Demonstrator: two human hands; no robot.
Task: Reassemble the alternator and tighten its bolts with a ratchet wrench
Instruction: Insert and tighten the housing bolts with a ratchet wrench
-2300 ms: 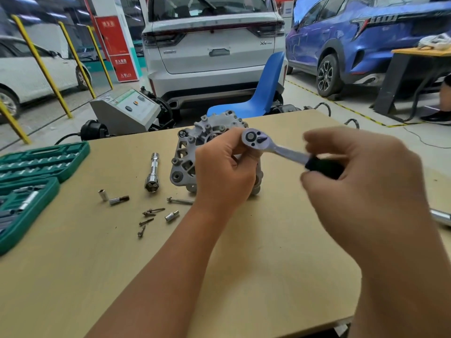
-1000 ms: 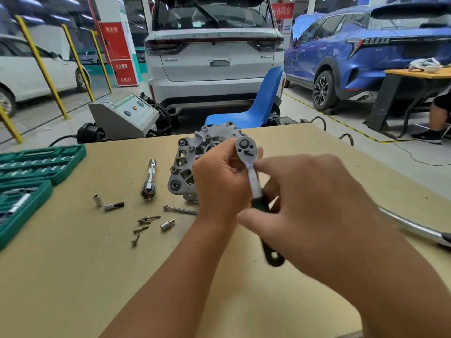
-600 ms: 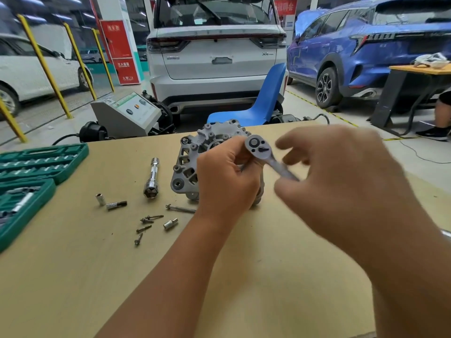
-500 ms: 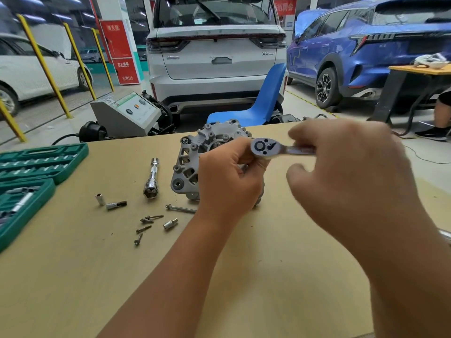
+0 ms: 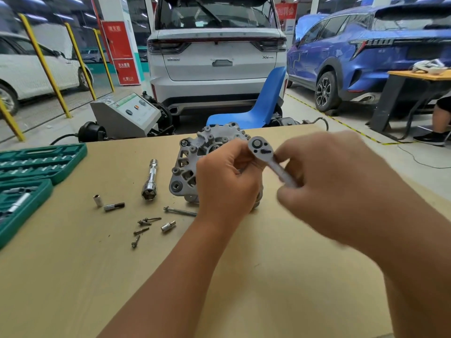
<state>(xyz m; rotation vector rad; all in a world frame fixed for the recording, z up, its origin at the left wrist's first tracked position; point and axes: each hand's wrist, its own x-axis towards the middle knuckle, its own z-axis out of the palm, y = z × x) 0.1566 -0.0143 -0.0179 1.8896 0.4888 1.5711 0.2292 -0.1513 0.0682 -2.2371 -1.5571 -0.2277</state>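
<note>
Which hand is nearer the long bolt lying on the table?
Left. The left hand is just right of the long bolt, gripping the ratchet wrench head; the right hand is farther right, on its handle.

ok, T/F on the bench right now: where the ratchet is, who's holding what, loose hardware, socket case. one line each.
1. The right hand grips the ratchet wrench by its handle. True.
2. The alternator lies flat on its face. False: it stands on edge on the table.
3. The left hand rests idle on the table. False: it is up at the alternator, by the ratchet head.
4. A long bolt lies loose on the table beside the alternator. True.
5. The green socket case is shut. False: it lies open.
</note>
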